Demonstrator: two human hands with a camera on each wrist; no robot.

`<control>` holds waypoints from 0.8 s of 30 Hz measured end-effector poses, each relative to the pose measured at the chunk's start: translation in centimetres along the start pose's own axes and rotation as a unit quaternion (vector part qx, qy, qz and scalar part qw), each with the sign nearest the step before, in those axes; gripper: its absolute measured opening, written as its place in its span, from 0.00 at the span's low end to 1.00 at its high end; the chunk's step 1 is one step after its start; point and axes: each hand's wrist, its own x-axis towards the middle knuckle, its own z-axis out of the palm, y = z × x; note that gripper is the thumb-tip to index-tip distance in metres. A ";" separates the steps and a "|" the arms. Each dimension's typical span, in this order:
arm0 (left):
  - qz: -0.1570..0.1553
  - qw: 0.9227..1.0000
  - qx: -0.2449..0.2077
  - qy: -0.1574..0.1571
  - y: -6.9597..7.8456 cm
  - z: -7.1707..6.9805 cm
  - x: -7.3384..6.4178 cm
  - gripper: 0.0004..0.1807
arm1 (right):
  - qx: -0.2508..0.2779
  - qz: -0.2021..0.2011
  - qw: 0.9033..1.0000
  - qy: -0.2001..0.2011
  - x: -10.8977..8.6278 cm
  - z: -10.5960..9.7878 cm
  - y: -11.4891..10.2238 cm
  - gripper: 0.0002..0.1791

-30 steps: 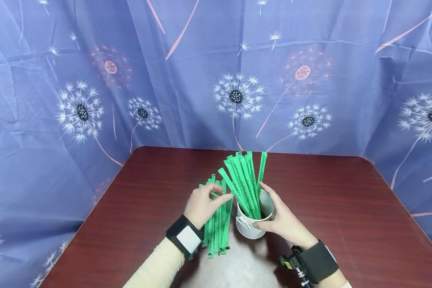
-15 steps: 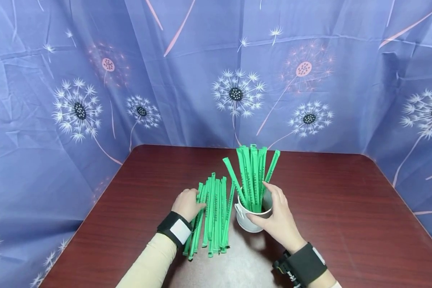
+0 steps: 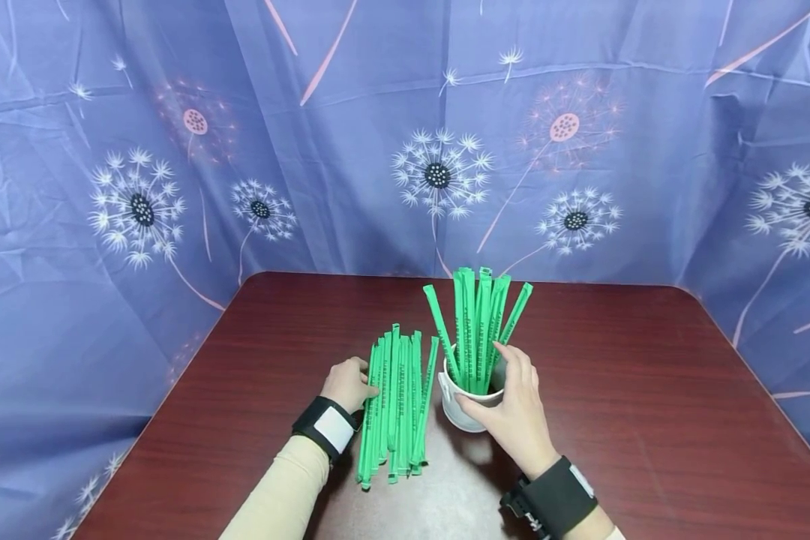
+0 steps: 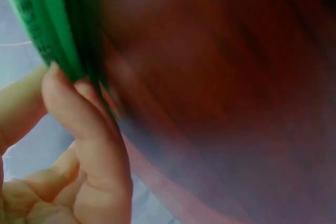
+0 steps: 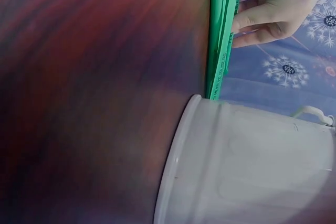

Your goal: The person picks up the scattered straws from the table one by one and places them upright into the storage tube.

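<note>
In the head view, my left hand (image 3: 346,384) rests at the left edge of a pile of long, slim green stick packets (image 3: 398,401) with dark print. Its thumb and fingertips touch the outermost packets; in the left wrist view the fingertips (image 4: 58,80) press against their side. My right hand (image 3: 520,401) holds a small white metal bucket (image 3: 460,412), with the thumb at the front of the rim and the fingers on the right side. Several more green stick packets (image 3: 479,330) stand fanned out in the bucket. The right wrist view shows the bucket's outer wall (image 5: 257,156) beside the pile.
The dark red wood-grain table (image 3: 621,375) extends to both sides and behind the pile. A blue curtain (image 3: 351,187) with a dandelion print hangs along the table's back and sides. The bucket stands just right of the pile.
My left hand has moved left and down to the pile's edge, and the leftmost packets have shifted right against the others. The packets in the bucket stand more upright than before.
</note>
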 end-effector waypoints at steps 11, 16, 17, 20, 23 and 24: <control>0.057 0.996 -0.040 0.058 2.1 -1.8 -0.8 0.14 | 0.000 0.047 0.998 -0.036 0.2 -0.4 -0.4 0.54; 0.103 0.982 -0.122 0.096 4.2 -3.1 -1.4 0.13 | -0.001 0.066 0.997 -0.040 0.2 -0.5 -0.5 0.56; 0.113 0.978 -0.143 0.102 4.7 -3.4 -1.6 0.13 | 0.002 0.071 0.997 -0.041 0.2 -0.5 -0.5 0.57; 0.128 0.961 -0.216 0.115 6.0 -4.1 -2.4 0.12 | 0.011 0.084 0.996 -0.040 0.2 -0.5 -0.6 0.59; 0.144 0.935 -0.300 0.118 7.2 -4.6 -3.2 0.10 | 0.014 0.087 0.995 -0.038 0.2 -0.5 -0.6 0.60; 0.150 0.925 -0.329 0.118 7.6 -4.7 -3.4 0.09 | 0.013 0.087 0.995 -0.038 0.2 -0.5 -0.6 0.60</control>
